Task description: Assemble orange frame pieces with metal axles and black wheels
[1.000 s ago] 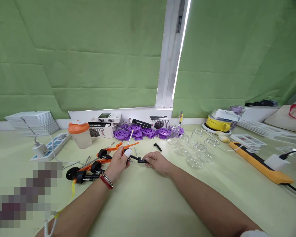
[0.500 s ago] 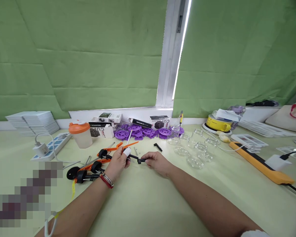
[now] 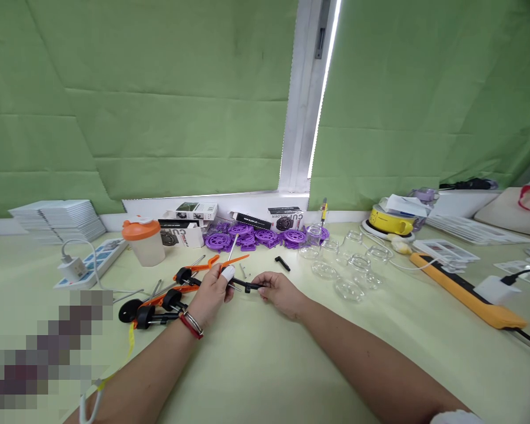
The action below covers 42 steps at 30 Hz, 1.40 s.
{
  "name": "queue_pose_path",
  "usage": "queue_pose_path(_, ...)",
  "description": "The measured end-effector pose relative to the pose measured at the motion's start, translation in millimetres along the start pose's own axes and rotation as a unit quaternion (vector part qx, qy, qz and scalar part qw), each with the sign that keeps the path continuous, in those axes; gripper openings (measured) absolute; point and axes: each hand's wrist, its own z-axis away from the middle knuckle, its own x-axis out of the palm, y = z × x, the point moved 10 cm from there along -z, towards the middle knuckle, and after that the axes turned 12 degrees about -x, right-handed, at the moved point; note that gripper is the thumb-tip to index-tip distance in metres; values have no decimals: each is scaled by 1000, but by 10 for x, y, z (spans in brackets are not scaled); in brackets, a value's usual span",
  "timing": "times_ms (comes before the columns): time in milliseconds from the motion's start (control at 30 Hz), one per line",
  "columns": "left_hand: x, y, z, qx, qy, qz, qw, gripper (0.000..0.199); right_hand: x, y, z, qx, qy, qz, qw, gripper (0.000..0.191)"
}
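My left hand [image 3: 212, 291] is closed around a thin black rod and a slim metal shaft, whose pale tip points up past the thumb. My right hand [image 3: 280, 291] pinches a small black piece [image 3: 255, 287] that meets the black rod end between the hands. A similar black angled piece [image 3: 282, 263] lies on the table behind my right hand. Small screws [image 3: 244, 271] rest just behind the gap between my hands. Left of my left hand are orange strips [image 3: 238, 258] and black round parts with rods [image 3: 145, 316].
Purple wheel-shaped parts [image 3: 218, 241] and printed boxes [image 3: 183, 237] line the back. Clear glass-like pieces [image 3: 350, 290] stand right of centre. An orange-lidded cup [image 3: 142, 229] is at left, an orange power strip [image 3: 468, 294] at right. A blurred patch covers the lower left.
The black piece in my right fingers now lines up more nearly with the rod held in my left hand. Both hands have otherwise barely moved.
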Motion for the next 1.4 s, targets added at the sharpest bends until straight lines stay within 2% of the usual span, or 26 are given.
queue_pose_path(100, 17, 19, 8, 10, -6, 3, 1000, 29, 33, 0, 1, -10, -12, 16, 1000, 22)
queue_pose_path(300, 115, 11, 41, 5, -47, -24, 999, 26, 0, -17, 9, -14, 5, 38, 999, 18)
queue_pose_path(500, 125, -26, 44, -20, -55, -54, 997, 33, -13, 12, 11, -24, 3, 53, 998, 18)
queue_pose_path(900, 147, -38, 47, -41, -70, -23, 996, 37, -73, -102, 19, -103, 9, 194, 976, 21)
queue_pose_path(1167, 168, -52, 62, -50, -84, -28, 995, 35, -11, -16, 43, -74, 0, 119, 990, 19)
queue_pose_path(1300, 174, -51, 78, -53, -89, -29, 994, 36, -12, -58, 53, -81, 5, 114, 990, 18)
queue_pose_path(1400, 174, -36, 85, -51, -88, -31, 994, 37, 12, -56, 65, -61, -2, 82, 995, 18)
